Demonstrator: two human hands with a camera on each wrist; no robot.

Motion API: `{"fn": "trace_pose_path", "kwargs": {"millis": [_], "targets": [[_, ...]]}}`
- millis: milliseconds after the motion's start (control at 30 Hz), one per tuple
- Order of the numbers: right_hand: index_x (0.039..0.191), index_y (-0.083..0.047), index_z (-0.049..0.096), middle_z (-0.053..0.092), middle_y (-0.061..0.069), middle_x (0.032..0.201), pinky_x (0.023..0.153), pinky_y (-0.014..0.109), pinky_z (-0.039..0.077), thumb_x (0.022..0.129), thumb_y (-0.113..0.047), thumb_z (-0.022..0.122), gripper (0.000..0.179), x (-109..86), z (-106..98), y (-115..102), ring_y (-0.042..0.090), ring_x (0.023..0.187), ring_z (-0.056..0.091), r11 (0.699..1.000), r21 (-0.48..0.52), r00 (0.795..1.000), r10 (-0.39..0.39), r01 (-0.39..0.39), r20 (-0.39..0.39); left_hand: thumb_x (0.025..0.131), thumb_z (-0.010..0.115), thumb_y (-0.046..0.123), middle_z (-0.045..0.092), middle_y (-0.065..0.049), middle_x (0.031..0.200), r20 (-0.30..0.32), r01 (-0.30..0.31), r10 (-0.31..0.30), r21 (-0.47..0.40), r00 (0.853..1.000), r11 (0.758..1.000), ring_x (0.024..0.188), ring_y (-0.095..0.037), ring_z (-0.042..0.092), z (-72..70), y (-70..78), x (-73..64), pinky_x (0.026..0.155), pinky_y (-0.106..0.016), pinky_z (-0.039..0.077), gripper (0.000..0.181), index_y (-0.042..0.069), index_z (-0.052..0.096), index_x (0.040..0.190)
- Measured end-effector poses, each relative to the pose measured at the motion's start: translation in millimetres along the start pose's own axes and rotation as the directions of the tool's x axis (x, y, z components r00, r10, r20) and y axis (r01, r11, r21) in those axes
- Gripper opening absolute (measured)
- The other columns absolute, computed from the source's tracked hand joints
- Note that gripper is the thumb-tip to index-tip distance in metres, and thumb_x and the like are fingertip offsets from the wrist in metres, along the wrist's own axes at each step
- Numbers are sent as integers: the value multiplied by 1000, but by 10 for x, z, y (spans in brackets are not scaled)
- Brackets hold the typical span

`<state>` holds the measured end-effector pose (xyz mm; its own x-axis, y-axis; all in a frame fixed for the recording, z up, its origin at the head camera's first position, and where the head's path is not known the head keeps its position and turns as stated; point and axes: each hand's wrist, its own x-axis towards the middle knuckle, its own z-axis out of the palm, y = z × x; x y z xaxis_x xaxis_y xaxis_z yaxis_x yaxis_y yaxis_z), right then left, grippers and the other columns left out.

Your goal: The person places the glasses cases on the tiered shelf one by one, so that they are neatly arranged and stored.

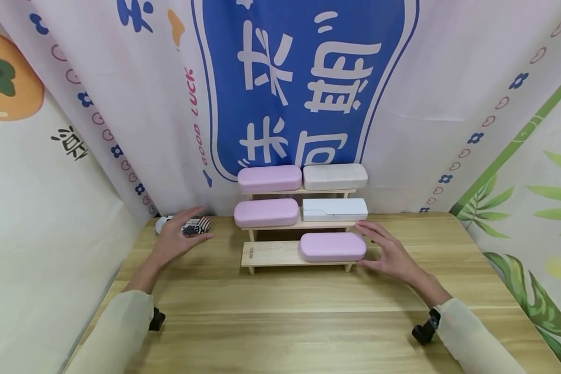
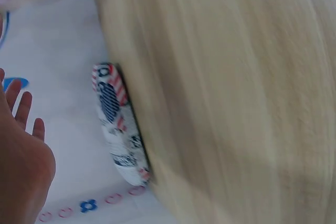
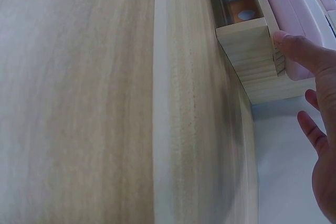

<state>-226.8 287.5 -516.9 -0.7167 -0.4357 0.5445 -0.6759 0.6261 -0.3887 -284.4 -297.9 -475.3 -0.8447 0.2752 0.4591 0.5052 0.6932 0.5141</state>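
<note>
A three-tier wooden stand (image 1: 271,254) bears several oblong glasses cases. Pink cases (image 1: 269,179) (image 1: 266,213) sit on the left of the top and middle tiers. On the right are a white case (image 1: 335,177) on top, another white case (image 1: 334,210) in the middle and a pink case (image 1: 333,246) on the bottom tier. At the stand's right end my right hand (image 1: 392,254) has its fingers spread, the thumb (image 3: 299,51) touching the bottom tier's corner. My left hand (image 1: 175,241), fingers apart, is by a printed case (image 2: 119,124) with stripes and lettering, holding nothing visible.
The wooden table (image 1: 280,322) meets a printed curtain (image 1: 402,156) along its back edge. More patterned cloth (image 1: 519,218) stands at the right side, and a pale cloth (image 1: 51,218) at the left. Black wrist mounts (image 1: 427,327) are on both sleeves.
</note>
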Motion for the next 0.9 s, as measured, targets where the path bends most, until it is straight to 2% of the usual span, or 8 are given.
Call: {"fn": "trace_pose_path", "kwargs": {"millis": [267, 500, 767, 900], "targets": [[154, -8, 55, 53, 15, 159, 123, 9, 23, 62, -12, 103, 104, 6, 10, 14, 40, 141, 53, 1000, -3, 1000, -2, 2, 1, 79, 94, 31, 57, -26, 154, 53, 38, -41, 59, 998, 998, 143, -50, 51, -25, -271, -25, 117, -68, 39, 84, 3, 58, 150], [154, -7, 54, 52, 16, 159, 123, 8, 23, 62, -12, 103, 105, 6, -3, 6, 40, 141, 53, 1000, -6, 1000, -4, 4, 5, 80, 93, 32, 50, -30, 158, 114, 82, -90, 79, 989, 994, 147, -53, 44, -16, -442, -17, 120, -71, 34, 90, -3, 53, 152], [156, -8, 52, 51, 14, 160, 119, 7, 29, 62, -13, 103, 107, -7, 2, 10, 38, 142, 53, 1000, -13, 1000, -1, 1, 9, 78, 93, 36, 51, -32, 156, 131, 16, -39, 168, 991, 986, 144, -55, 46, -28, -538, 10, 119, -71, 35, 91, -5, 54, 150], [155, -8, 53, 52, 14, 159, 114, 6, 35, 62, -11, 103, 106, -10, 7, 5, 38, 142, 53, 1000, -14, 1000, -3, 3, 3, 80, 91, 39, 49, -32, 157, 158, 33, -67, 206, 985, 978, 145, -55, 44, -33, -572, 12, 120, -72, 32, 93, -5, 52, 151]]}}
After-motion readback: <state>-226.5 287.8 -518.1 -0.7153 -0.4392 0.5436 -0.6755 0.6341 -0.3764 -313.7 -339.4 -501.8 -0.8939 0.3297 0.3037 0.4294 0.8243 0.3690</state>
